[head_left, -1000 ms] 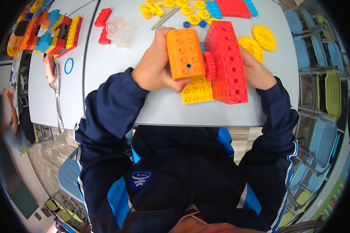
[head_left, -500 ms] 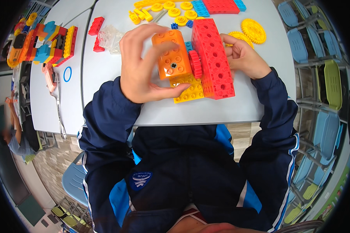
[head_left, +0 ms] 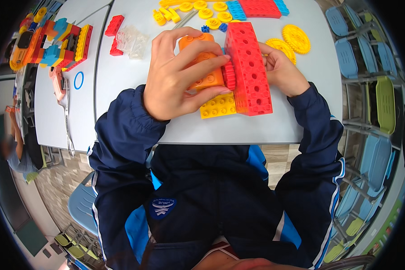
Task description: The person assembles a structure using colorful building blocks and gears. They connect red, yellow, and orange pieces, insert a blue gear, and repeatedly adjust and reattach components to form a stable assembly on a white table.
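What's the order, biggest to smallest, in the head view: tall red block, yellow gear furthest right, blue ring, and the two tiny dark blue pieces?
1. Red block
2. Yellow gear
3. Blue ring
4. Dark blue pieces, too alike to rank apart

Classroom, plastic chairs, white tables

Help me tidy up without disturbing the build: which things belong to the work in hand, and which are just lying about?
Apparently in use, at the hands:
- orange block
- red gear
- long red brick
- yellow studded piece

Lying apart, though possibly spare parts:
- two yellow gears
- yellow discs
- grey rods
- blue ring
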Motion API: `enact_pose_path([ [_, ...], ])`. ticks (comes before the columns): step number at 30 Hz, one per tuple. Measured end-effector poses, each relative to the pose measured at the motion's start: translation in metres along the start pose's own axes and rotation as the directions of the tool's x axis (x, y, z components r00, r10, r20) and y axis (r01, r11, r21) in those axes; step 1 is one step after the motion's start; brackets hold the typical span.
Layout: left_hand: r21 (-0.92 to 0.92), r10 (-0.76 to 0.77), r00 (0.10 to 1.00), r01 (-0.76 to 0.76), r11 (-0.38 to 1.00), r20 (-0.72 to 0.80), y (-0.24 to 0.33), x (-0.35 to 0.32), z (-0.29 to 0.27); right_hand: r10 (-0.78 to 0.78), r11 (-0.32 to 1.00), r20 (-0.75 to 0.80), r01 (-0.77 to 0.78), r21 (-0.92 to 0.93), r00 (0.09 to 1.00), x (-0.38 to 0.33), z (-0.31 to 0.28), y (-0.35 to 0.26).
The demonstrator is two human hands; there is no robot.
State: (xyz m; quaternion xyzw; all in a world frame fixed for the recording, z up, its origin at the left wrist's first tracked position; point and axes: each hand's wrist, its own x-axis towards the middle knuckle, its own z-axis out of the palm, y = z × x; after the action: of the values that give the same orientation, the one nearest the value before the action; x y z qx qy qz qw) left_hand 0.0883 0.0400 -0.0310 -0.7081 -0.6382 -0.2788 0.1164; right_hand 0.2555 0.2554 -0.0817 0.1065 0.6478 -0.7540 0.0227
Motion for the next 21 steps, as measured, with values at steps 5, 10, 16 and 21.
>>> enact_pose_path([
  [5,0.018,0.01,1.0,-0.01,1.0,-0.008,0.001,0.002,0.001,-0.012,1.0,-0.009,0.012,-0.008,1.0,0.001,0.002,0.002],
  [10,-0.083,0.03,0.999,-0.032,0.996,-0.025,-0.004,-0.001,0.01,0.021,1.0,-0.006,-0.021,-0.008,1.0,0.001,0.002,-0.002],
  [16,-0.157,0.021,1.0,-0.022,0.987,-0.006,-0.003,0.0,0.012,0.038,0.999,-0.028,-0.039,-0.025,0.999,0.0,0.004,-0.009],
  [21,-0.169,-0.002,1.0,-0.003,0.986,-0.031,0.001,0.002,0.017,0.121,0.992,-0.018,-0.122,-0.027,0.992,0.002,0.004,-0.024],
])
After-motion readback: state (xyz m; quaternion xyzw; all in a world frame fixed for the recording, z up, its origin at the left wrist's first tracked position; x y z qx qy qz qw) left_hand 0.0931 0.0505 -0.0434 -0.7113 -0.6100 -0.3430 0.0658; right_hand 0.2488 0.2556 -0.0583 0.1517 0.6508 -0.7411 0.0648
